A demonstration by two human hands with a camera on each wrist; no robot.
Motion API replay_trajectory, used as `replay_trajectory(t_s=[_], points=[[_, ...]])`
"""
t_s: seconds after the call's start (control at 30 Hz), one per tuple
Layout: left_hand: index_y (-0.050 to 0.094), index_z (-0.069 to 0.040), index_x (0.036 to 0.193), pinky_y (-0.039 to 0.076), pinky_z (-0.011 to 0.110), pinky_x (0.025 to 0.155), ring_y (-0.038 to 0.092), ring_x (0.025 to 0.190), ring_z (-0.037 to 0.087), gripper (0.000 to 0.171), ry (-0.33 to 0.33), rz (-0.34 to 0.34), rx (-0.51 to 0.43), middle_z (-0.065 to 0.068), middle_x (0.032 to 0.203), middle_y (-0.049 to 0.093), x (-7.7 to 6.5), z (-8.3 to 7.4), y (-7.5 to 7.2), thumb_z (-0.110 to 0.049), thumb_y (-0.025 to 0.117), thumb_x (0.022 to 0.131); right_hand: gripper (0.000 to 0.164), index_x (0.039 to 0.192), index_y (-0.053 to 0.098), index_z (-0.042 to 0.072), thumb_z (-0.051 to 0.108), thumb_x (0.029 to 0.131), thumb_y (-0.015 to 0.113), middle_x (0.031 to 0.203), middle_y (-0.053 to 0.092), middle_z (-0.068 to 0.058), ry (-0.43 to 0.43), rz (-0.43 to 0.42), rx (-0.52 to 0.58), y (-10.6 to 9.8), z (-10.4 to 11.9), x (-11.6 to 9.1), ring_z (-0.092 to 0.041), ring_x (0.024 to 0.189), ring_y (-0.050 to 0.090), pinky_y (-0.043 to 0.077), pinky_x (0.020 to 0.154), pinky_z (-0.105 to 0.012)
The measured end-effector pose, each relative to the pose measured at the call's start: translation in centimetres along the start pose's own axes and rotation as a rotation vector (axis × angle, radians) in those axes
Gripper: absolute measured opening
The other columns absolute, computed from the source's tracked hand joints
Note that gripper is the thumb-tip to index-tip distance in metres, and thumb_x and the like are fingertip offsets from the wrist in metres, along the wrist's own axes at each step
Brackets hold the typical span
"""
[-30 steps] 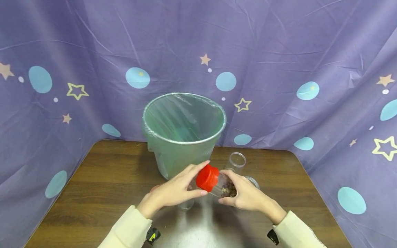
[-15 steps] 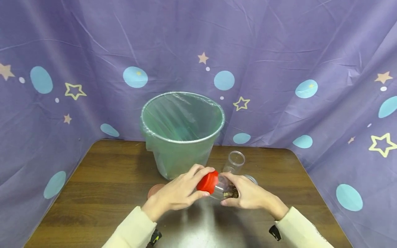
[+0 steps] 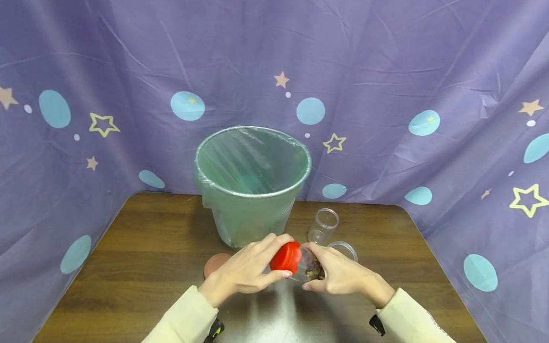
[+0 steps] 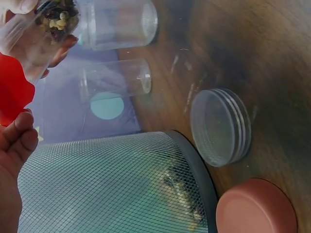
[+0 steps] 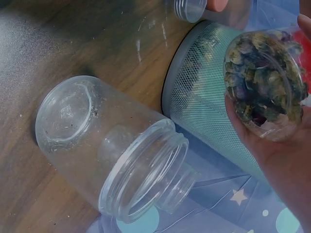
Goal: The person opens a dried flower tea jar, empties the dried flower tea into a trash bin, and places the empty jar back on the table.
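A clear jar [image 3: 308,267] of dried flower buds lies tilted sideways between my two hands, above the table. Its red lid [image 3: 285,257] points left and sits on the jar's mouth end. My left hand [image 3: 246,269] grips this lid, fingers over the top and thumb below. Around the jar's base end, my right hand [image 3: 343,271] holds with thumb and fingers. The right wrist view shows the brownish dried buds [image 5: 265,82] gathered at the jar's bottom. In the left wrist view, the red lid [image 4: 13,90] is partly cut off.
A mesh wastebasket [image 3: 253,214] with a greenish plastic liner stands behind my hands. Right of it are a narrow clear jar [image 3: 323,226] and a wider open jar [image 5: 112,145]. A low clear screw-neck container [image 4: 221,127] and a salmon-coloured lid [image 3: 216,263] sit near my left hand.
Both hands have come down slightly with the jar. My left fingers have shifted and bent more over the red lid. The salmon-coloured lid and wider jar's rim show more now.
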State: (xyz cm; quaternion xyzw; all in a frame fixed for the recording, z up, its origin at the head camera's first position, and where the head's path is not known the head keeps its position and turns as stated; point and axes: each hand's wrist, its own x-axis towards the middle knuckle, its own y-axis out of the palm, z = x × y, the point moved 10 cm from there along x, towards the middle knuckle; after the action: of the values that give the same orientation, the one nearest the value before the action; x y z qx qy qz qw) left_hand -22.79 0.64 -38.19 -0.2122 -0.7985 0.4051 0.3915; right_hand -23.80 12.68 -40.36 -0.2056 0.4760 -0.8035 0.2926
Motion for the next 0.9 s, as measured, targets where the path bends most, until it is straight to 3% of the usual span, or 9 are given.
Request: replay_trajectory(t_s=[0.3,0.73,0.9], points=[[0.047,-0.018,0.134,0.055,0.022,0.074,0.064,0.084,0.007,0.051,-0.137,0.003,-0.102,-0.003,0.107,0.064,0.4,1.0,0.0,-0.043,0.062,0.092,0.066,0.129,0.049,0.012,0.039,0.076,0.079,0.105,0.063,0.007,0.001,-0.085,-0.076,-0.3,0.0,0.1,-0.004,0.088,0.059,0.052,0.076,-0.026],[0.054,-0.02,0.127,0.051,0.026,0.069,0.063,0.075,0.007,0.046,-0.519,-0.005,-0.209,-0.002,0.091,0.072,0.0,3.9,0.7,-0.053,0.054,0.095,0.075,0.128,0.048,0.001,0.034,0.07,0.084,0.098,0.062,-0.003,-0.018,-0.262,-0.297,-0.5,0.7,0.4,-0.013,0.085,0.06,0.054,0.071,-0.033],[0.058,-0.023,0.119,0.048,0.027,0.067,0.06,0.07,0.006,0.044,-0.609,0.003,-0.202,-0.009,0.083,0.069,-0.2,4.4,0.7,-0.059,0.05,0.095,0.075,0.128,0.048,0.001,0.036,0.071,0.083,0.1,0.062,-0.003,-0.001,-0.268,-0.314,-0.3,0.7,0.5,-0.016,0.089,0.063,0.056,0.075,-0.036]])
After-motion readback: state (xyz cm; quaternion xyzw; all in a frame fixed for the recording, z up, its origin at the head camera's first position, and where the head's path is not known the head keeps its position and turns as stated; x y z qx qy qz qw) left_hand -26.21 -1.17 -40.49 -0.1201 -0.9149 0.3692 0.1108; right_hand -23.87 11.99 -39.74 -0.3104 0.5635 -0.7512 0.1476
